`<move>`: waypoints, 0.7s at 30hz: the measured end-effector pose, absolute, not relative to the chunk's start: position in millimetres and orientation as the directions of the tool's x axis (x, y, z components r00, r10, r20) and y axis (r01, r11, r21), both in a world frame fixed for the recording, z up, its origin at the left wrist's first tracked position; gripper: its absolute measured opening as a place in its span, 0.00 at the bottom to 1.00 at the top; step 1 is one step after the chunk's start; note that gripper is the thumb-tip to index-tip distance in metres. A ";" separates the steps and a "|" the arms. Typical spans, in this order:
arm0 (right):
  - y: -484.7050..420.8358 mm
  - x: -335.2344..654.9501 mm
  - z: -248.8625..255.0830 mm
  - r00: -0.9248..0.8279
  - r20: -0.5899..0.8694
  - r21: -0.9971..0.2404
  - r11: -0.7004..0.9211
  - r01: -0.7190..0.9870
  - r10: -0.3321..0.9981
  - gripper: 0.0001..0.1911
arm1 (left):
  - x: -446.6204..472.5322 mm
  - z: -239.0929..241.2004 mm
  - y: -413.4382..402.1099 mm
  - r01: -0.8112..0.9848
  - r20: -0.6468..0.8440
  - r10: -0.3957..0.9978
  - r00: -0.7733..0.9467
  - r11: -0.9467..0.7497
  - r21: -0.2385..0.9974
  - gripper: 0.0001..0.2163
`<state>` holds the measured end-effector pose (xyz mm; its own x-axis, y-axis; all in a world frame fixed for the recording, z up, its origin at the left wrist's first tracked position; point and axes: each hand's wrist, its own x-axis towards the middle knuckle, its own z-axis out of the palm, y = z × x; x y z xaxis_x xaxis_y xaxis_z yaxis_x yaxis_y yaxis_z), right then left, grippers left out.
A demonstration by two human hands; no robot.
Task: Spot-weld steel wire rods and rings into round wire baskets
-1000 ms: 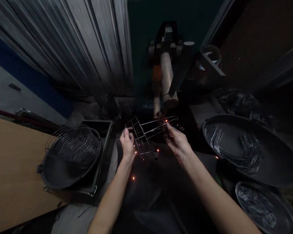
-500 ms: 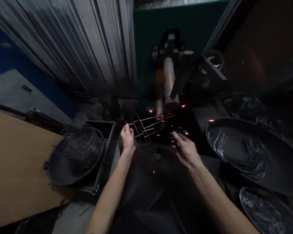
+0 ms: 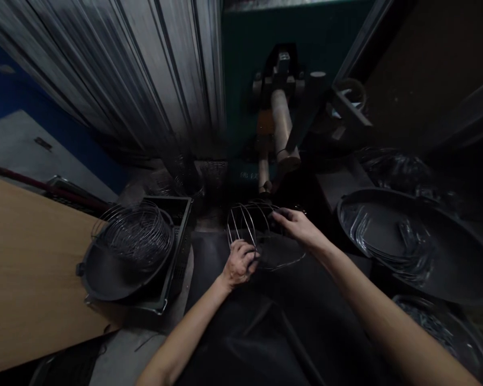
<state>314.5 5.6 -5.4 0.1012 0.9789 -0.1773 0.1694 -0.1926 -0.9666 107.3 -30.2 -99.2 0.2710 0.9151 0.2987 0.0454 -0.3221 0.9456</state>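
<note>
A bent wire frame with curved, thin metal rods is in front of me, over the dark apron on my lap. My left hand is closed around its near left part. With fingers pinched together, my right hand is at the frame's far right side; its fingertips are dark and what lies between them is partly hidden. Just beyond the frame are the two cylindrical arms of a green spot welder, the upper arm and the lower electrode, apart from the wire.
A black pan with a tangle of wire rings sits in a crate at left. On the right stand a large dark pan with bent wire pieces and a smaller tray of small metal parts. A corrugated metal wall rises behind.
The wire frame has come away from the welder's electrodes toward me and turned. My left hand moved nearer and right; my right hand moved in to the frame. The sparks are gone.
</note>
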 end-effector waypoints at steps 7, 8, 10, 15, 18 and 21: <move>-49.3 300.5 -61.3 0.055 -0.102 -0.953 -0.113 0.283 0.993 0.10 | 101.7 -79.4 6.9 -0.308 -0.344 0.939 0.000 0.327 0.893 0.24; -58.0 296.4 -65.0 0.063 -0.080 -0.943 -0.096 0.319 0.995 0.09 | 106.4 -75.4 11.3 -0.390 -0.427 0.902 0.065 0.417 0.821 0.23; -74.8 295.0 -68.3 0.061 -0.052 -0.935 -0.070 0.349 0.997 0.08 | 117.8 -67.8 15.4 -0.504 -0.537 0.839 0.087 0.502 0.703 0.18; -138.2 373.5 -81.7 0.417 -0.027 -0.857 -0.235 0.458 0.909 0.13 | 135.2 -55.4 7.1 -0.527 -0.614 0.787 -0.064 0.496 0.690 0.13; -195.2 461.4 -114.2 0.766 0.034 -0.619 -0.587 0.521 0.642 0.17 | 133.5 -58.9 -1.7 -0.452 -0.487 0.866 -0.114 0.391 0.802 0.20; -239.7 526.0 -155.6 0.875 -0.103 -0.425 -0.817 0.390 0.472 0.15 | 129.3 -71.6 -12.8 -0.366 -0.351 0.912 -0.212 0.259 0.894 0.24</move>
<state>526.0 -239.7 -155.6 0.8755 0.4721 -0.1032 0.3903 -0.8167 -0.4250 129.3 -12.8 -71.6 -0.2123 0.9119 -0.3513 -0.3659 0.2592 0.8939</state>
